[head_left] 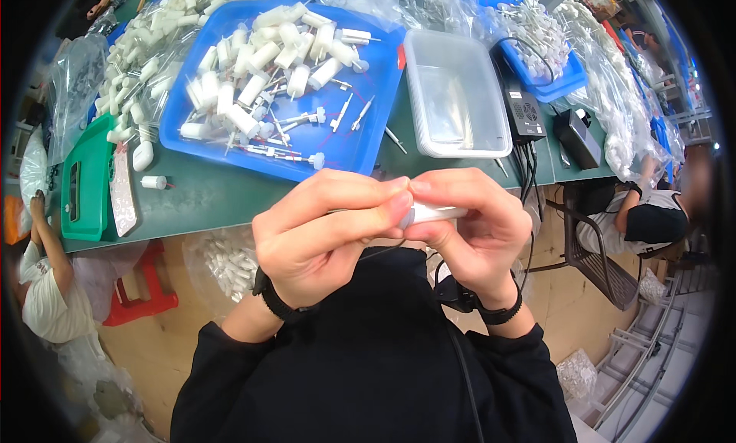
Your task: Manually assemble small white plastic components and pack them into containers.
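In front of my chest, both hands are raised at the table's near edge, closed around a small white plastic cylinder (438,212). My left hand (318,232) pinches its left end, where a greyish cap shows between the fingertips. The thumb and fingers of my right hand (484,232) grip the white body from the other side. Part of the cylinder is hidden by the fingers. Beyond the hands lies a blue tray (366,145) with several white cylinders (264,55) and slim metal-shafted parts with thin red wires (307,119).
A clear plastic container (497,148) stands right of the tray, beside a black power unit (524,109) with cables. At left are a green tray (90,213), a phone (123,186) and one loose white cylinder (154,182). People sit at both sides; a chair (606,278) is at right.
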Motion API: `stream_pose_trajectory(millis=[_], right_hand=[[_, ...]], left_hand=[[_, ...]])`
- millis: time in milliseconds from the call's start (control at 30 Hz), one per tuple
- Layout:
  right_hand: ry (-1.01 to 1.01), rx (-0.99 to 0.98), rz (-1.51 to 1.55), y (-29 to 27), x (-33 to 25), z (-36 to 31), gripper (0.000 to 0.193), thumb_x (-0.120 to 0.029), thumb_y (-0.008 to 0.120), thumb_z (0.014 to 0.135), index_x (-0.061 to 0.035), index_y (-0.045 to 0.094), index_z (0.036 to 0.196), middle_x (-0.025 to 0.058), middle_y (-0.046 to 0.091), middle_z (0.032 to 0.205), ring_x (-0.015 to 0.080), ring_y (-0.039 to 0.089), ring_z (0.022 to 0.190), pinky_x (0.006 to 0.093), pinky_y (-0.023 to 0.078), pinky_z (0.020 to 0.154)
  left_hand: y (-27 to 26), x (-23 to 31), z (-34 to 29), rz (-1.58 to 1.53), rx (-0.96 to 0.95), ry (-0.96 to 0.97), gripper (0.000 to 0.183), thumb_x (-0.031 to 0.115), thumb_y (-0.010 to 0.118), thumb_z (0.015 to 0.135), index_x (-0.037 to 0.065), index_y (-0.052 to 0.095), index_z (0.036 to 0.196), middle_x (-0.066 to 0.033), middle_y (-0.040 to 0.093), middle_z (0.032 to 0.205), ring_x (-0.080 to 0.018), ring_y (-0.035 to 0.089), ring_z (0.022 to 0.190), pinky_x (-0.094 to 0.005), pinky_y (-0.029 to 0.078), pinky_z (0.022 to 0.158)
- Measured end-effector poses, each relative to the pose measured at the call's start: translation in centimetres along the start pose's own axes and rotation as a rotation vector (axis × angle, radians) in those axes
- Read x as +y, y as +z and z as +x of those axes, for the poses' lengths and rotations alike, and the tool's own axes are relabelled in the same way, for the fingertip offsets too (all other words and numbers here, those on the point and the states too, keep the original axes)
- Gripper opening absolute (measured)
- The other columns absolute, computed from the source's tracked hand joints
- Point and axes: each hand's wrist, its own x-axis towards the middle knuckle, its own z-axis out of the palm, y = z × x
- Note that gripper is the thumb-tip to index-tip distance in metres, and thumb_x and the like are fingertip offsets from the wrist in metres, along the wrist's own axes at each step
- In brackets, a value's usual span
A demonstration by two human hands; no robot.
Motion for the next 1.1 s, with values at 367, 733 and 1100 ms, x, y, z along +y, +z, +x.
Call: stream_pose_trajectory(millis=[367, 733, 1100], right_hand=[[0.703, -0.093, 0.947, 2.0, 0.4, 0.6, 0.038, -0.041, 0.043, 0.094, -0.0081, 0.045, 0.075, 0.0022, 0.044, 0.067, 0.0134, 0.047, 0.057, 0.0270, 0.045, 0.055], [0.613, -0.317, 1.308, 2.2, 2.2, 1.1, 0.040, -0.044, 0.039, 0.093, -0.0133, 0.036, 0.067, -0.0007, 0.033, 0.061, 0.0111, 0.032, 0.054, 0.0291, 0.039, 0.055], [0.697, -0.307, 1.484, 3.4, 3.4, 0.2, 0.058, -0.058, 0.018, 0.095, -0.0112, 0.037, 0.067, 0.0021, 0.038, 0.062, 0.0156, 0.038, 0.060, 0.0354, 0.041, 0.073]], left_hand=[[-1.4, -0.9, 1.6, 0.036, -0.185, -0.063, 0.050, 0.011, 0.065, 0.085, -0.009, 0.045, 0.127, -0.0244, 0.060, 0.115, -0.0215, 0.058, 0.106, -0.0357, 0.042, 0.094], [-2.7, -0.1, -1.0, -0.156, 0.120, -0.446, 0.029, 0.006, 0.056, 0.089, -0.003, 0.056, 0.117, -0.0147, 0.065, 0.105, -0.0183, 0.059, 0.097, -0.0311, 0.043, 0.090], [-2.7, 0.8, -2.3, -0.149, 0.011, -0.501, 0.032, 0.012, 0.055, 0.091, -0.007, 0.054, 0.117, -0.0179, 0.062, 0.106, -0.0233, 0.059, 0.104, -0.0342, 0.041, 0.094]])
